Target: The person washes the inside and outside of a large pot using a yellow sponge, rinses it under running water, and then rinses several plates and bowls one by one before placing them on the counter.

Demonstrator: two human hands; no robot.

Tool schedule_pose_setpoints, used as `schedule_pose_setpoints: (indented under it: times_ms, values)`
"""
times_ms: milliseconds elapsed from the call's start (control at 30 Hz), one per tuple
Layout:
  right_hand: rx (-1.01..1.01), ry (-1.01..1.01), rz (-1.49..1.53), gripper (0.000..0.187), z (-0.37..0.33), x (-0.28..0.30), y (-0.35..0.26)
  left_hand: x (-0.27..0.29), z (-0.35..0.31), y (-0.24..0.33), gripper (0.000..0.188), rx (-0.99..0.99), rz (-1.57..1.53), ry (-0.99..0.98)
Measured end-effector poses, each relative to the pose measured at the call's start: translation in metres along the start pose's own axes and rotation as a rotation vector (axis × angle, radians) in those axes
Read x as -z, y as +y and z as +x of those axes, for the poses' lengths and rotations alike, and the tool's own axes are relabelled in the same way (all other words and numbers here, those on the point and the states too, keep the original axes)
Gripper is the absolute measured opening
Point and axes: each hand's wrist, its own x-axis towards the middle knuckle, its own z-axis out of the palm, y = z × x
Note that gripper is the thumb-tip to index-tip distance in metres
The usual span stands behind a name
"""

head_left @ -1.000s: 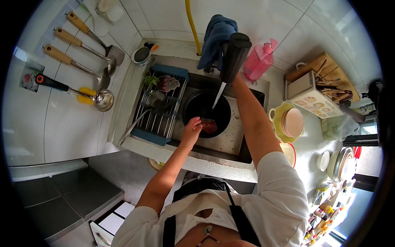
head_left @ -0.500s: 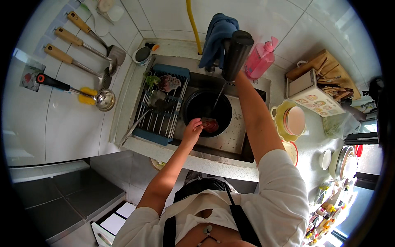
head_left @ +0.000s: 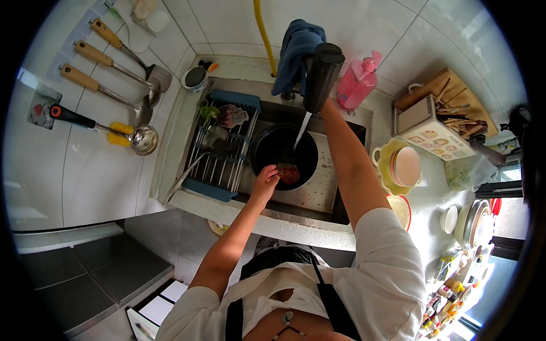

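Note:
My left hand (head_left: 266, 181) is closed, its fingertips pinching the edge of a dark red piece of meat (head_left: 288, 174). That piece lies inside the round black basin (head_left: 274, 138) in the sink. From the black faucet (head_left: 323, 77) a white stream of water (head_left: 302, 131) falls into the basin. The meat sits nearer to me than where the stream lands. My right forearm (head_left: 348, 153) stretches up to the faucet; the hand's fingers are hidden behind it. A blue cloth (head_left: 298, 54) hangs over the faucet's left side.
A blue-edged drying rack (head_left: 211, 190), holding greens (head_left: 208, 112) and a ladle-like utensil, spans the sink's left part. A pink pump bottle (head_left: 357, 83) stands right of the faucet. A yellow scalloped bowl (head_left: 388, 170) sits on the right counter. Utensils, including a ladle (head_left: 143, 139), hang on the left wall.
The water stream has become thicker and whiter. Both hands keep nearly the same places, with the left still on the meat.

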Motion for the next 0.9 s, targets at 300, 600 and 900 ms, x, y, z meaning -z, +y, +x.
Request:
schedule_pose_setpoints:
  times_ms: [300, 600, 900]
  values:
    - [-0.155, 0.003, 0.087, 0.041, 0.041, 0.024, 0.036, -0.006, -0.004, 0.004, 0.038, 0.002, 0.008, -0.011]
    - [0.166, 0.155, -1.12, 0.047, -0.077, 0.016, -0.019, -0.029, -0.007, 0.018, 0.037, 0.087, 0.032, -0.07]
    - [-0.059, 0.312, -0.63, 0.026, -0.306, 0.085, -0.102, -0.073, -0.013, 0.024, 0.036, 0.14, 0.211, -0.226]
